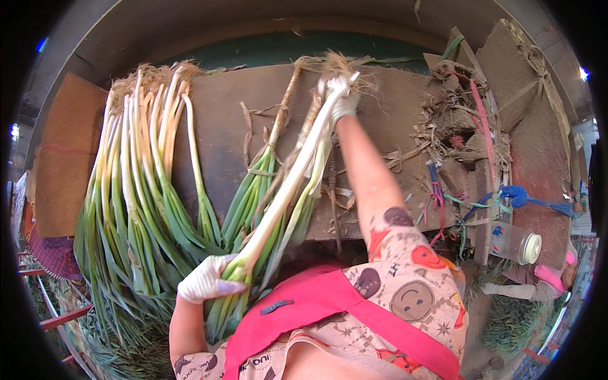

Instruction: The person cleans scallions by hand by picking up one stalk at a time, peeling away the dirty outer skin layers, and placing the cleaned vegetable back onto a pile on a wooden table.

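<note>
My left hand [207,279], in a white glove, is closed around the green upper part of a large leek-like green onion [278,206]. That onion slants up across the board, its white shank and roots towards the far side. At the root end is my right hand [345,100], gloved too, with its fingers on the shank and partly hidden. Beside this onion lie dirtier stalks with dry outer leaves [284,114]. On the left rests a row of onions with pale shanks [130,142], roots at the far edge, green leaves hanging over the near edge.
The brown work board [223,95] carries dirt and dry scraps. To the right stand a heap of dried debris [456,114], blue cord [522,195], and a clear plastic jar [515,244]. A cardboard sheet [66,166] borders the left. Another person [541,285] is at far right.
</note>
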The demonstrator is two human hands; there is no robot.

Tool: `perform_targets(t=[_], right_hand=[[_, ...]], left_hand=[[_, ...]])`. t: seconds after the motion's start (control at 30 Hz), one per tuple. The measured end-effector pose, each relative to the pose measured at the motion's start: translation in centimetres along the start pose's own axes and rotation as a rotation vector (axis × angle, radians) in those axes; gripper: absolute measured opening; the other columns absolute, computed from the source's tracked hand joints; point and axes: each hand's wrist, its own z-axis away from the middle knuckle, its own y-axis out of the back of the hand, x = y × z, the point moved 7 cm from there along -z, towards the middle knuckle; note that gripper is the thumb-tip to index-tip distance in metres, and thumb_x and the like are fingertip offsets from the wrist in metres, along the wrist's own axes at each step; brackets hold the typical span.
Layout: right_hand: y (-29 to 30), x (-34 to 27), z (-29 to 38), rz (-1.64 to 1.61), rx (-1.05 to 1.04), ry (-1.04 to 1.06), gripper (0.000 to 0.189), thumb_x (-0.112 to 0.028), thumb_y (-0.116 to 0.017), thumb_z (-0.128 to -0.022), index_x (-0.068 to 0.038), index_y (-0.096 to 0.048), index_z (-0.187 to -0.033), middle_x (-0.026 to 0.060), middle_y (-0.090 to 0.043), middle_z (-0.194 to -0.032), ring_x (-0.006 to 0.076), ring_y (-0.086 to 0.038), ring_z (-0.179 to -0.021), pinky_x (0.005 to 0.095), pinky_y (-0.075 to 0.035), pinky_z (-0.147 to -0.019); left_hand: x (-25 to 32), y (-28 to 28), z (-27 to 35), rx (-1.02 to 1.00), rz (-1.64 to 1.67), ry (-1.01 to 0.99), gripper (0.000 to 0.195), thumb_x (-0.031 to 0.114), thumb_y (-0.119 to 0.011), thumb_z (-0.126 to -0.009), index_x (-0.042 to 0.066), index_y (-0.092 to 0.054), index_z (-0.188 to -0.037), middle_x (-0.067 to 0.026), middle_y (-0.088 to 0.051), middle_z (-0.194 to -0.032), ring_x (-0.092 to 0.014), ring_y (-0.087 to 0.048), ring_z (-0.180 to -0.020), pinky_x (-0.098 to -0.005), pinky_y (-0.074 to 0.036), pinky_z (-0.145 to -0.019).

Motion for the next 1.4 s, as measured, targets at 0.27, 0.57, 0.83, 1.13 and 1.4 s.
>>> perform_targets(t=[0.27, 0.57, 0.83, 1.13, 1.4], right_hand=[[-4.9, -21.0, -9.6, 0.726, 0.154, 0.355, 0.024, -0.026, -0.057, -0.102, -0.003, -0.062, -0.097, 0.01, -0.066, -0.085, 0.0215, -0.062, -0.066, 0.0403, -0.051, -0.055], [-5.7, -12.1, 9.8, 1.351, -0.189, 0.831, 0.06, -0.047, -0.067, -0.09, -0.005, -0.053, -0.131, 0.0141, -0.062, -0.117, 0.0345, -0.058, -0.109, 0.0495, -0.047, -0.095], [5.2, -1.5, 23.0, 2.04, -0.254, 0.132, 0.084, -0.041, -0.076, -0.077, 0.008, -0.044, -0.138, 0.0236, -0.057, -0.127, 0.0399, -0.053, -0.121, 0.0528, -0.042, -0.104], [6.9, -4.0, 21.8, 1.944, -0.31, 0.172, 0.067, -0.041, -0.082, -0.061, -0.001, -0.062, -0.111, 0.0208, -0.065, -0.114, 0.0378, -0.06, -0.112, 0.0449, -0.049, -0.099], [8.2, -3.6, 30.7, 1.659, -0.512, 0.278, 0.043, -0.036, -0.079, -0.067, -0.004, -0.064, -0.092, 0.0194, -0.065, -0.091, 0.0398, -0.063, -0.089, 0.0467, -0.053, -0.085]], left_hand=[[-4.6, 9.1, 15.2, 0.63, 0.103, 0.032, 0.058, 0.025, -0.083, -0.053, -0.002, -0.073, -0.104, -0.0016, -0.071, -0.084, -0.01, -0.064, -0.073, -0.0277, -0.054, -0.069], [-0.3, 30.2, 15.3, 1.292, -1.64, 0.273, 0.085, 0.013, -0.077, -0.081, 0.013, -0.035, -0.155, -0.0222, -0.068, -0.113, -0.041, -0.066, -0.1, -0.048, -0.053, -0.087], [0.7, 8.1, -9.2, 0.869, -0.992, -0.293, 0.065, 0.025, -0.083, -0.079, 0.001, -0.056, -0.134, -0.0234, -0.067, -0.117, -0.039, -0.066, -0.106, -0.0443, -0.052, -0.095], [-3.1, -1.3, -20.1, 0.374, -0.154, -0.238, 0.059, 0.021, -0.081, -0.077, -0.001, -0.057, -0.127, -0.0276, -0.069, -0.108, -0.042, -0.067, -0.1, -0.0441, -0.054, -0.089], [-1.0, -3.7, -19.3, 0.68, -0.841, -0.479, 0.055, 0.018, -0.082, -0.073, 0.008, -0.062, -0.124, -0.019, -0.06, -0.121, -0.038, -0.056, -0.114, -0.0463, -0.049, -0.096]])
